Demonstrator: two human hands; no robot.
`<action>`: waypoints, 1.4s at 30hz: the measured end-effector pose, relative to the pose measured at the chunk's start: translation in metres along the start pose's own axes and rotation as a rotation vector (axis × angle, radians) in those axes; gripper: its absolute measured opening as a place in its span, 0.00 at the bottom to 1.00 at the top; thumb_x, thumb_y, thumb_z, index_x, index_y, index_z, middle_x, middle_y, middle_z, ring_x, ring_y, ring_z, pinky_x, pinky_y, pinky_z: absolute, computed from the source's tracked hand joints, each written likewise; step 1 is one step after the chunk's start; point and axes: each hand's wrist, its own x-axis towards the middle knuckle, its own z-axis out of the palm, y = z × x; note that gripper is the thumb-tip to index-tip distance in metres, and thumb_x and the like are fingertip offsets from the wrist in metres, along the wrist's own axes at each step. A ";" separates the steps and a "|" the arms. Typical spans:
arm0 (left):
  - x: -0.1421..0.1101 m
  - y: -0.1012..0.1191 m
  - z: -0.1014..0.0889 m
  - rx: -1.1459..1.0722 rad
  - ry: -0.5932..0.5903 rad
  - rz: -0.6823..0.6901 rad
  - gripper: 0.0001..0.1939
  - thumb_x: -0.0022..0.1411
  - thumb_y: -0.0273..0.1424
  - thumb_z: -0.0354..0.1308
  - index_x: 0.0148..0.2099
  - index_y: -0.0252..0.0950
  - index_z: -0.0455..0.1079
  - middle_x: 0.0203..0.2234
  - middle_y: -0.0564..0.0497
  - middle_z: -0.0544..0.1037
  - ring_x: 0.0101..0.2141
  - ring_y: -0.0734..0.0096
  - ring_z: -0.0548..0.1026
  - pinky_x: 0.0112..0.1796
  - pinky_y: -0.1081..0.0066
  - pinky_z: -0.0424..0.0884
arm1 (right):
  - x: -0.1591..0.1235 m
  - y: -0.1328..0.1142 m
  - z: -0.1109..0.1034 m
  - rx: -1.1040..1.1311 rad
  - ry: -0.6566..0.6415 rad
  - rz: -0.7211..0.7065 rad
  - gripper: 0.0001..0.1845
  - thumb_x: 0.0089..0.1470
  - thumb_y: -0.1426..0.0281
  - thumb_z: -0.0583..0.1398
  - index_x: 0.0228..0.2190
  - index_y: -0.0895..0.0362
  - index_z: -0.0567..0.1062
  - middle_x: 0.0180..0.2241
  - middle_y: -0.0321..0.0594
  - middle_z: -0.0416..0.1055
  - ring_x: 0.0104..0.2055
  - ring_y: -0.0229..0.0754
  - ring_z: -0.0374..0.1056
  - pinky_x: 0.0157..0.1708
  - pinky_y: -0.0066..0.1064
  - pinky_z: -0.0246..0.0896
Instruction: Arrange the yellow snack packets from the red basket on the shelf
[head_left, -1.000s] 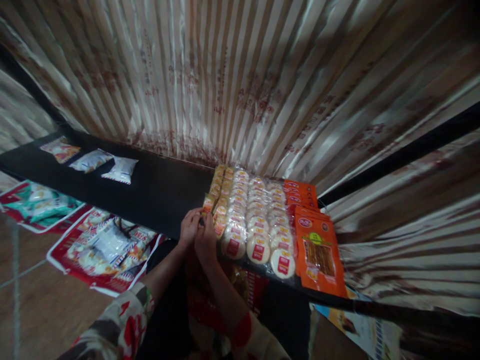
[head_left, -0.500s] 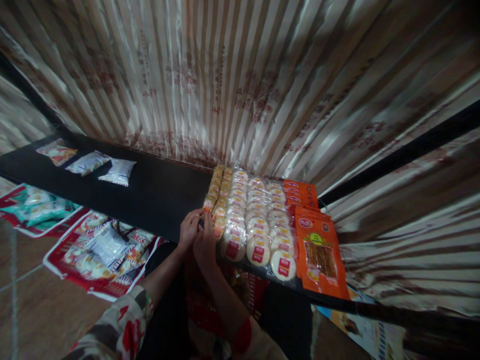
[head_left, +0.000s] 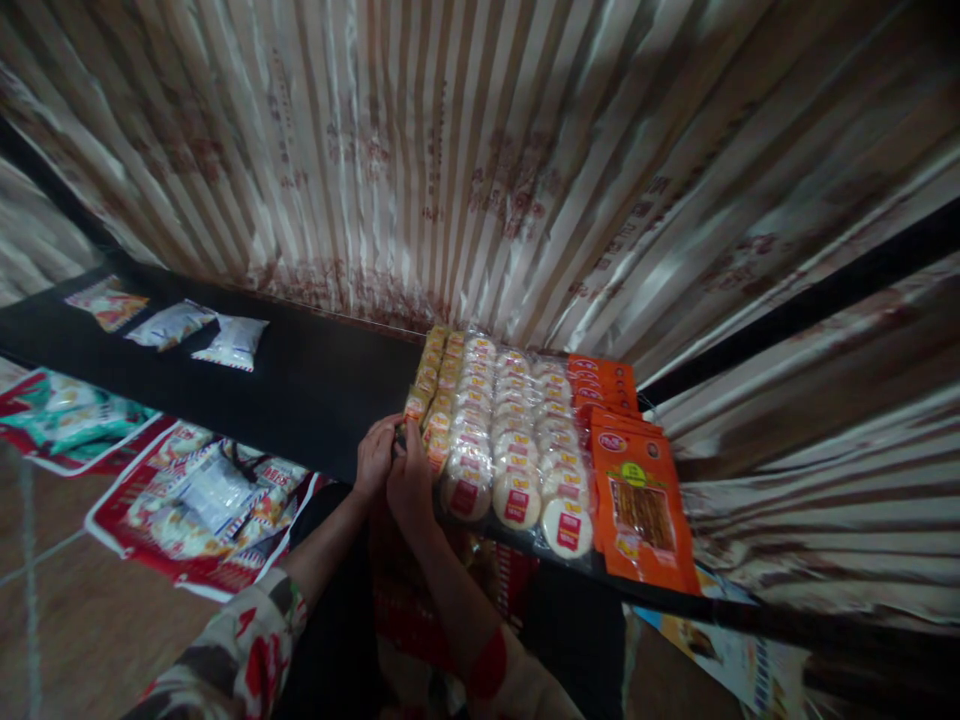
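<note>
My left hand (head_left: 376, 458) and my right hand (head_left: 410, 482) meet at the shelf's front edge, fingers closed around a small yellow snack packet (head_left: 417, 403) at the near end of the leftmost row. Their fingers cover most of that packet's lower part. Right beside it runs a second row of yellow snack packets (head_left: 437, 432). Further right stand several rows of round white crackers (head_left: 467, 488) in clear wrappers with red labels, overlapping from back to front.
The black shelf (head_left: 322, 385) carries three loose snack bags (head_left: 231, 341) at its left. Orange snack pouches (head_left: 643, 500) stand at its right end. Below on the floor lie open red bags of snacks (head_left: 202, 500) and green packets (head_left: 82, 415). A striped curtain (head_left: 390, 180) hangs behind.
Both hands stay at the front of the leftmost yellow row, with only a very slight shift of the fingers. The view has moved a little; the goods look unchanged.
</note>
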 end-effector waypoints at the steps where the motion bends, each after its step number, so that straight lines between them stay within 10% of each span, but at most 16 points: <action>1: 0.001 0.000 0.001 0.000 0.007 -0.012 0.18 0.62 0.33 0.43 0.41 0.37 0.74 0.43 0.48 0.77 0.47 0.69 0.72 0.53 0.65 0.63 | 0.000 0.000 0.000 0.019 -0.002 0.002 0.34 0.47 0.81 0.46 0.58 0.63 0.59 0.59 0.49 0.58 0.61 0.44 0.53 0.56 0.39 0.58; 15: 0.006 -0.002 0.009 0.084 -0.071 0.106 0.21 0.55 0.28 0.50 0.51 0.36 0.68 0.52 0.46 0.71 0.55 0.65 0.65 0.58 0.63 0.56 | 0.004 -0.004 -0.009 0.067 -0.044 0.062 0.33 0.48 0.81 0.46 0.57 0.63 0.60 0.58 0.46 0.59 0.61 0.42 0.55 0.56 0.33 0.58; 26: 0.012 -0.008 0.020 -0.027 -0.080 -0.022 0.27 0.66 0.36 0.32 0.62 0.30 0.55 0.60 0.42 0.60 0.60 0.70 0.57 0.60 0.66 0.51 | 0.007 -0.006 -0.013 0.015 -0.040 0.080 0.32 0.47 0.81 0.46 0.56 0.62 0.62 0.57 0.46 0.62 0.59 0.42 0.57 0.57 0.35 0.56; 42: 0.017 -0.014 0.020 0.178 -0.226 0.063 0.26 0.67 0.33 0.32 0.64 0.31 0.52 0.63 0.45 0.53 0.63 0.72 0.49 0.62 0.67 0.45 | 0.007 -0.010 -0.017 0.031 -0.033 0.047 0.31 0.49 0.81 0.47 0.56 0.59 0.63 0.56 0.43 0.63 0.58 0.40 0.58 0.58 0.34 0.53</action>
